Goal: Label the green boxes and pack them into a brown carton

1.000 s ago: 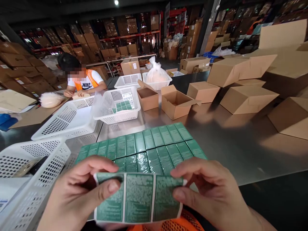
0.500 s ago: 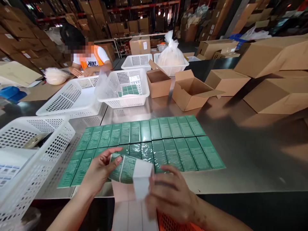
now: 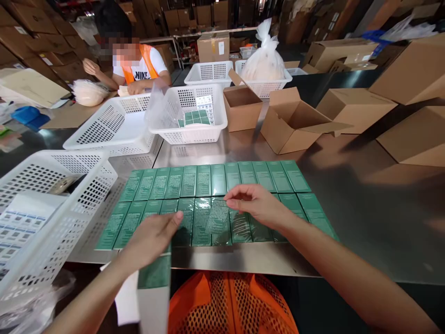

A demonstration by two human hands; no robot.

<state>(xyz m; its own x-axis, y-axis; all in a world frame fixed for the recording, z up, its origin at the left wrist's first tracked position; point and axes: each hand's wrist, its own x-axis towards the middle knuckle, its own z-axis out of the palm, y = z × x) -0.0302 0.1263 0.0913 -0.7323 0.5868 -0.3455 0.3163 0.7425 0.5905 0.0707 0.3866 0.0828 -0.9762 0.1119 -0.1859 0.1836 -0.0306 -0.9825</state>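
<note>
Two rows of green boxes (image 3: 188, 180), some with glossy film, lie side by side on the metal table. Over the front row, my right hand (image 3: 259, 204) pinches the upper right corner of a green printed label (image 3: 218, 217), held slightly tilted against the boxes. My left hand (image 3: 153, 236) is closed at the front left of the rows. From beneath it a strip of green labels (image 3: 155, 273) on white backing hangs past the table's front edge; the fingers gripping it are mostly hidden.
White perforated baskets (image 3: 194, 134) stand behind and at left; the near left basket (image 3: 100, 185) holds printed sheets. Open cardboard boxes (image 3: 290, 125) stand at back right. Across the table sits a person in an orange vest (image 3: 149, 62).
My right hand has left the label strip and moved up over the front row with a single label. My left hand has lowered with the strip. The view has shifted slightly.
</note>
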